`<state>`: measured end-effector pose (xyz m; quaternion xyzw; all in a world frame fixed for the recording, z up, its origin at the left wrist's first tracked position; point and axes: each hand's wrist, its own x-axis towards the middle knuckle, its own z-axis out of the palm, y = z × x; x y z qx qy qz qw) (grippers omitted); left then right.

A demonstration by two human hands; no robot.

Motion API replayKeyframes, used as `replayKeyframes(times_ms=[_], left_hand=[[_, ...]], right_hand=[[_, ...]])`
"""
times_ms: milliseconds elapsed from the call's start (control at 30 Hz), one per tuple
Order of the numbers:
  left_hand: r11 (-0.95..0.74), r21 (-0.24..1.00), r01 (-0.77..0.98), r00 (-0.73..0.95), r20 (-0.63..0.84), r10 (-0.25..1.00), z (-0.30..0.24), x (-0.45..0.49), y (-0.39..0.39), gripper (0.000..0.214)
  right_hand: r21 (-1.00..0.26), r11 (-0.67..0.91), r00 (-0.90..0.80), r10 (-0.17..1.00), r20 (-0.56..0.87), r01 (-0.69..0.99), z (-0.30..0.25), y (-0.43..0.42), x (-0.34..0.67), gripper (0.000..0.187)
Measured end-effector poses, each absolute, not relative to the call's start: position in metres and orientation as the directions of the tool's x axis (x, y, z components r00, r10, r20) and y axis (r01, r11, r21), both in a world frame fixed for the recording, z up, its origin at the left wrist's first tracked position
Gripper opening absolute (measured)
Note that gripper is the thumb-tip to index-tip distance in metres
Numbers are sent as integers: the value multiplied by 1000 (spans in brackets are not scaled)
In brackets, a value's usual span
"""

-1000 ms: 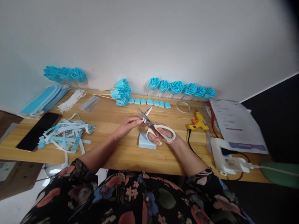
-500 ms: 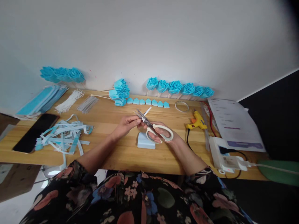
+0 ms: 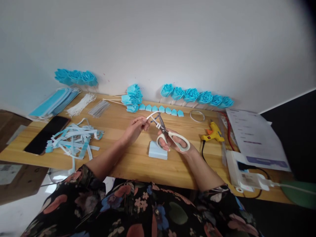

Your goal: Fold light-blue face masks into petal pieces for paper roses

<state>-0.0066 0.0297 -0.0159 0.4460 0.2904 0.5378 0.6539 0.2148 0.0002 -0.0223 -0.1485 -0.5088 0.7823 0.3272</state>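
Observation:
My right hand (image 3: 172,142) grips white-handled scissors (image 3: 170,133), blades pointing up and left over the wooden table (image 3: 128,158). My left hand (image 3: 135,127) pinches a narrow white strip (image 3: 151,115) that curves from its fingertips to the scissor blades. A pale blue folded stack (image 3: 158,150) lies on the table just below both hands.
A heap of blue and white cut strips (image 3: 74,140) and a black phone (image 3: 46,134) lie left. Blue face masks (image 3: 53,102), white loops and wires sit at back left. Blue fabric roses (image 3: 195,95) line the wall. A yellow glue gun (image 3: 213,133), papers (image 3: 254,138) and power strip (image 3: 244,171) are right.
The scissors have swung more upright and their blades have met the white strip, which now bends in an arc from my left fingertips. The view shifted slightly.

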Motion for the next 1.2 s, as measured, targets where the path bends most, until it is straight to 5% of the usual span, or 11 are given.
replayKeyframes(times_ms=[533,767,1200], left_hand=[[53,946,-319,391,81,917,-22,-5,25,55],[-44,985,-166,455,116,883,-34,-10,25,54],[-87,987,-136,433,138,891,-31,-10,23,47]], right_hand=[[-911,-270,-783,616,85,-311,-27,1,214,58],[-915,-268,-787,612,80,-301,-27,2,216,56],[-911,-285,-757,652,44,-298,-23,0,213,53]])
